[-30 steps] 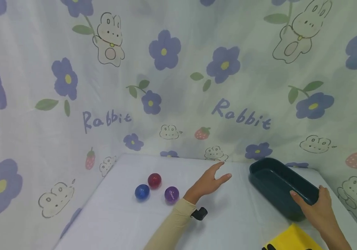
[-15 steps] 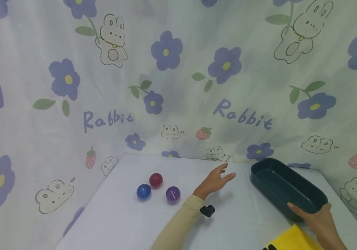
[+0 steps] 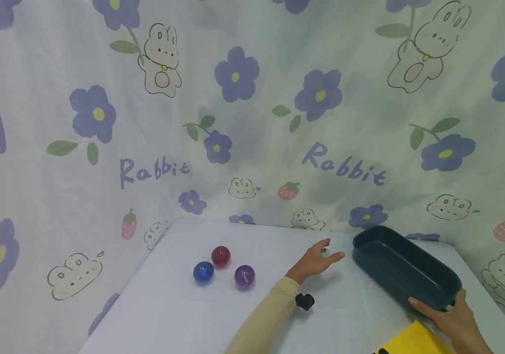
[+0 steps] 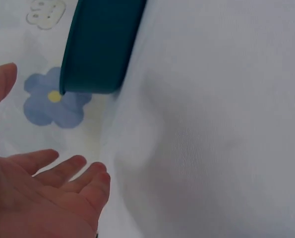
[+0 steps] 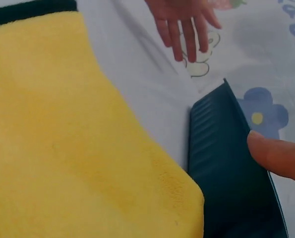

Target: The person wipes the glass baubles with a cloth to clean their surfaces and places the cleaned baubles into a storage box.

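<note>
At the right of the table in the head view lies a long dark teal plastic box [image 3: 405, 268], hollow side up. My right hand [image 3: 453, 319] grips its near end, the thumb [image 5: 273, 153] on one side at the rim; the other fingers are mostly hidden. My left hand [image 3: 314, 260] is held above the table left of the box, fingers spread and relaxed, touching nothing. The left wrist view shows its palm [image 4: 48, 203] apart from the box's end [image 4: 100, 54].
Left of my left arm sit a red ball [image 3: 220, 256], a blue ball [image 3: 203, 272] and a purple ball [image 3: 244, 276]. A yellow cloth [image 3: 413, 339] with dark edging lies by the near end of the box. A patterned curtain [image 3: 252, 123] hangs behind the table [image 3: 159, 305].
My left hand has moved right and slightly down, closer to the box. My right hand has shifted lower around the box's near end, showing more of the rim. The balls stay put.
</note>
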A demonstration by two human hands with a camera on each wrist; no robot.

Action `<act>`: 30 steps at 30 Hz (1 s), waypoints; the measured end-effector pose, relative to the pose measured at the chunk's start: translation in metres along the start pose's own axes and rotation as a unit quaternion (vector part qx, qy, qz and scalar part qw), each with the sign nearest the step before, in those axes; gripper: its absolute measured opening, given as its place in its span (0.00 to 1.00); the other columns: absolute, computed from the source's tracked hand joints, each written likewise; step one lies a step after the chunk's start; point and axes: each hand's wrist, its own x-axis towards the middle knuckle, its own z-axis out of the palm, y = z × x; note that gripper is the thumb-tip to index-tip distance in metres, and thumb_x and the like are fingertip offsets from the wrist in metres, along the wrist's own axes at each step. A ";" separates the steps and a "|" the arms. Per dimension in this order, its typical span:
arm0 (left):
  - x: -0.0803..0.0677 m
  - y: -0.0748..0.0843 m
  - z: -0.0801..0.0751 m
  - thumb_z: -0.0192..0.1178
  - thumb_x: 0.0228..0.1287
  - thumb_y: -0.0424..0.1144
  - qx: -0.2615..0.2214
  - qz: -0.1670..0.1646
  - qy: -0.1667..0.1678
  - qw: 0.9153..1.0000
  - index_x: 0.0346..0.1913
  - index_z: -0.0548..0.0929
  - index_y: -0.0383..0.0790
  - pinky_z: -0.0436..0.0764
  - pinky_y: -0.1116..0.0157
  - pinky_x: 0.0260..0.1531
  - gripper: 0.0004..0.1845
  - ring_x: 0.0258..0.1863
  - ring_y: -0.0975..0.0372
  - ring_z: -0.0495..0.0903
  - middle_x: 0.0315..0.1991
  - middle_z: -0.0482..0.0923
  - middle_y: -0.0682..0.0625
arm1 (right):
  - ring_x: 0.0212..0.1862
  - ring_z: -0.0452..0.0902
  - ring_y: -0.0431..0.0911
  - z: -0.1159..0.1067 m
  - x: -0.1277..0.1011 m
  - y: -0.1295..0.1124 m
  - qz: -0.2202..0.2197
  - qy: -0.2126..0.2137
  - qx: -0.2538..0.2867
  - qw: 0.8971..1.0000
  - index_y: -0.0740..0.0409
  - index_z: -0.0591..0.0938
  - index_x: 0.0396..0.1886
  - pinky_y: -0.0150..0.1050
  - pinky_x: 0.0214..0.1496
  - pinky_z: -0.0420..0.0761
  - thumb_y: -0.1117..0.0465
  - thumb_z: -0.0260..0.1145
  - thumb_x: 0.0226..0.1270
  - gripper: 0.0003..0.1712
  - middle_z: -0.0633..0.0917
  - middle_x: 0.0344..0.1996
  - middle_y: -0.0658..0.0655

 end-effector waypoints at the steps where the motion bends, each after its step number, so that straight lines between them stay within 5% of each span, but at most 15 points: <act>1: 0.000 0.001 0.002 0.61 0.71 0.63 -0.002 -0.001 -0.001 1.000 0.79 0.64 0.48 0.75 0.54 0.72 0.41 0.74 0.56 0.72 0.78 0.68 0.52 | 0.75 0.36 0.82 0.000 0.000 0.001 -0.005 -0.010 0.002 1.000 0.66 0.07 0.69 0.77 0.75 0.54 0.31 0.70 0.62 0.86 0.22 0.72 0.85; 10: 0.003 0.003 0.020 0.65 0.66 0.64 -0.028 -0.026 -0.005 0.999 0.81 0.60 0.53 0.74 0.53 0.73 0.46 0.76 0.59 0.70 0.79 0.66 0.56 | 0.77 0.33 0.82 -0.003 0.001 0.004 -0.016 -0.046 0.019 0.999 0.64 0.10 0.70 0.75 0.76 0.54 0.37 0.71 0.66 0.81 0.18 0.71 0.81; 23: 0.001 0.002 0.036 0.73 0.58 0.61 -0.038 -0.023 -0.022 0.999 0.83 0.55 0.59 0.71 0.54 0.75 0.54 0.79 0.61 0.64 0.81 0.61 0.57 | 0.76 0.41 0.81 -0.002 0.004 0.007 -0.034 -0.077 0.009 0.996 0.68 0.11 0.70 0.73 0.76 0.55 0.39 0.67 0.71 0.78 0.38 0.74 0.85; 30: -0.004 0.002 0.041 0.78 0.53 0.59 -0.043 -0.013 -0.029 0.999 0.83 0.53 0.55 0.69 0.53 0.77 0.59 0.81 0.62 0.60 0.82 0.57 0.58 | 0.78 0.30 0.79 -0.004 0.007 0.008 -0.055 -0.121 0.006 0.991 0.62 0.08 0.69 0.73 0.77 0.53 0.39 0.63 0.74 0.74 0.21 0.73 0.79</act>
